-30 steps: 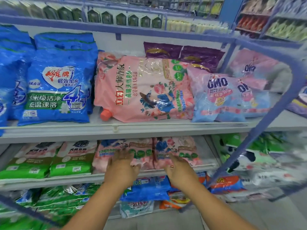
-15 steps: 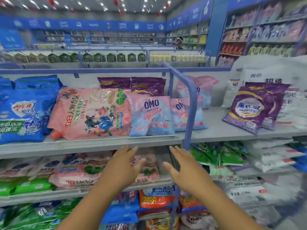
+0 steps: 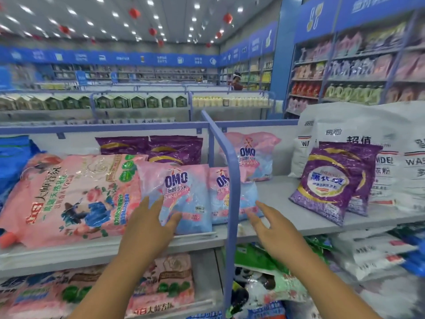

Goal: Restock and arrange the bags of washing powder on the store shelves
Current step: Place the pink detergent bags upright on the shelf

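Two pink and blue OMO bags lean side by side on the grey top shelf [image 3: 299, 217]: the front OMO bag [image 3: 181, 194] and a second OMO bag [image 3: 222, 196] partly behind a blue shelf post [image 3: 233, 192]. A third OMO bag [image 3: 255, 153] stands further back. My left hand [image 3: 149, 224] is open, its fingertips over the lower left of the front OMO bag. My right hand [image 3: 271, 229] is open right of the post, fingers just short of the second bag's lower corner. Neither hand holds anything.
A large pink floral bag [image 3: 69, 199] lies left of the OMO bags, dark purple bags [image 3: 174, 150] behind. To the right stand a purple bag [image 3: 331, 183] and big white sacks [image 3: 368, 146]. Lower shelves hold pink, green and white bags. A person stands far back in the aisle.
The view has swung up and to the right, from the lower shelves to the top shelf. Both open hands have risen from the lower pink bags to the OMO bags.
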### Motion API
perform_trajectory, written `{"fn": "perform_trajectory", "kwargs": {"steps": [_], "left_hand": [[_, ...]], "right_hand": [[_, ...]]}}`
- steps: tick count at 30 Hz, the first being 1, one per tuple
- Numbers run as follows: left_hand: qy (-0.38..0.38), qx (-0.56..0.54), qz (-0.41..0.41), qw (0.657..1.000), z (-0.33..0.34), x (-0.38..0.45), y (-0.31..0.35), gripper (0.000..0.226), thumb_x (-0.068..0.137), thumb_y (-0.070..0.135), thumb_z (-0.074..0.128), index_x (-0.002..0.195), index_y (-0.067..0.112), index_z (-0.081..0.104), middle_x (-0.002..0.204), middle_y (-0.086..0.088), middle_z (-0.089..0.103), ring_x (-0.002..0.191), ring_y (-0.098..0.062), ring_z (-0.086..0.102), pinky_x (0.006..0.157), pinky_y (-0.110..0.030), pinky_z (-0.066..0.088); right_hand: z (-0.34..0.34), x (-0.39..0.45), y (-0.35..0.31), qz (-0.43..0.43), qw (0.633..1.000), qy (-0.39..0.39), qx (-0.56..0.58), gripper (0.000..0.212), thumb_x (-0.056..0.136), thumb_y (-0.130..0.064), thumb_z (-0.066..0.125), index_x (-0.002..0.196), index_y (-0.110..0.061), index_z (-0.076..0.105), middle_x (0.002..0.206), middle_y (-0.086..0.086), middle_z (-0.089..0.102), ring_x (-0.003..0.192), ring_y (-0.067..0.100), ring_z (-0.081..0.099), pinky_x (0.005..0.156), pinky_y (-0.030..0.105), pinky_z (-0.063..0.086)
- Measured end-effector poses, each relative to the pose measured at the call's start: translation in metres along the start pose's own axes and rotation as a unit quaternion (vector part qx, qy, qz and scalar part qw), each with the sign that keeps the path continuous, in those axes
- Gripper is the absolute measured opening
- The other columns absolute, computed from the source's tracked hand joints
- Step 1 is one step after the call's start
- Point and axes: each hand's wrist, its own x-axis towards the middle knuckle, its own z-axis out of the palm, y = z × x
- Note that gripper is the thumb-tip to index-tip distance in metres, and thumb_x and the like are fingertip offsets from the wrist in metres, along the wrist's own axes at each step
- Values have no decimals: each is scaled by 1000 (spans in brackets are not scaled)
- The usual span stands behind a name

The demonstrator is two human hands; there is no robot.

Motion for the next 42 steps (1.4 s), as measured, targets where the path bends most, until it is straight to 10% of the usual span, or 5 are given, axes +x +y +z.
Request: {"fn": "perform_trajectory", "kwargs": {"steps": [7,14,21,25,42], "left_hand": [[98,-57,-135,984,19,61,6,121,61,73,79,151,7,33,143,-24,44,135,-42,41,103,-57,42],[49,-214,-164,962,27,77,32,68,60,55,91,103,18,53,89,2,65,77,-17,61,66,-34,48],[92,-265,-161,946,38,68,37,126,66,52,87,160,34,5,164,0,28,148,-31,32,116,-51,31],[147,-311,-185,921,48,69,44,117,71,41,88,160,27,13,160,-8,36,143,-35,38,112,-50,34],[145,-351,-133,915,63,71,41,121,64,53,90,158,35,17,154,9,40,131,-23,47,107,-50,42]], "right_hand": [[17,95,25,19,1000,-3,9,78,93,-63,52,153,-19,29,150,4,36,141,24,40,110,36,38],[21,163,41,80,985,-32,147,63,68,-65,81,116,-29,64,109,-11,74,98,11,70,81,37,59],[18,198,49,93,929,-148,325,25,86,-21,78,106,-8,74,86,5,80,67,11,75,56,21,56],[23,204,63,37,914,-100,391,62,73,-36,86,128,-18,66,116,2,76,105,20,73,96,42,56],[-60,291,112,-13,936,10,352,47,79,-24,85,119,-15,63,107,-3,72,95,10,68,74,21,50]]}}
